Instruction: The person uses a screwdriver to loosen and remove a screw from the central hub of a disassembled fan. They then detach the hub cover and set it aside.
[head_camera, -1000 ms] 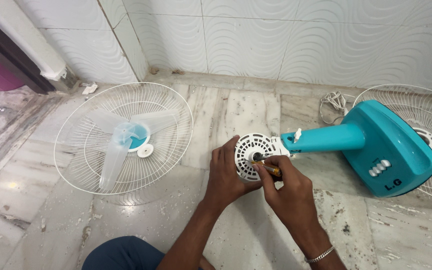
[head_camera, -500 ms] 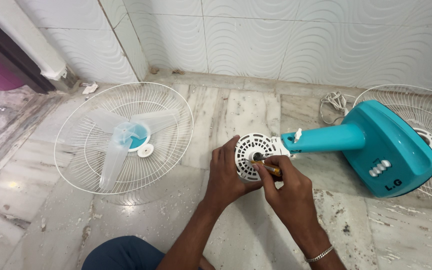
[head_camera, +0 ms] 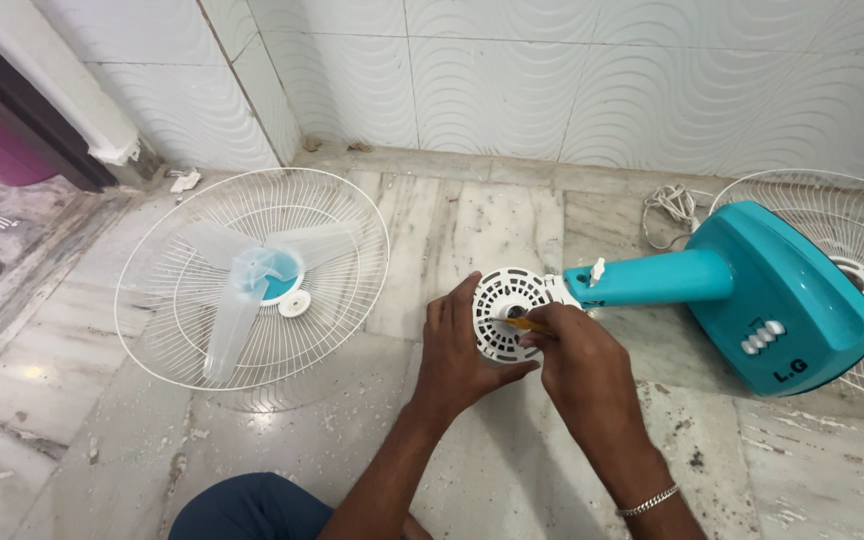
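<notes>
Bottom centre of the frame: a knee in dark blue trousers (head_camera: 252,508), with both forearms rising from it toward the middle.

Right hand (head_camera: 577,362), a silver bracelet (head_camera: 649,499) on the wrist, is curled tight around a small tool with a yellow handle (head_camera: 524,324). Only a short piece of the handle shows past the fingers, and its tip is pressed at the hub of the round white motor housing (head_camera: 508,312). Left hand (head_camera: 459,350) is spread along the housing's left side, fingers up against the rim and thumb tucked under, bracing it; it grips nothing of its own beyond that.

The housing sits at frame centre on the marble floor (head_camera: 472,220), joined to the teal fan neck (head_camera: 652,279) that runs right to the teal base (head_camera: 787,300), which carries a row of white buttons.

Against the pictures from a moment earlier, almost nothing differs: both hands stay in the same hold, the tool stays at the hub, and the fan body has not shifted.

Left of centre, well apart from the hands, a white wire guard (head_camera: 252,275) lies flat with the pale translucent blade (head_camera: 252,280) resting in it. At the right edge a second wire guard (head_camera: 852,270) lies partly behind the base. Beyond the neck, a coiled white cord (head_camera: 670,208) rests near the white tiled wall (head_camera: 552,80).
</notes>
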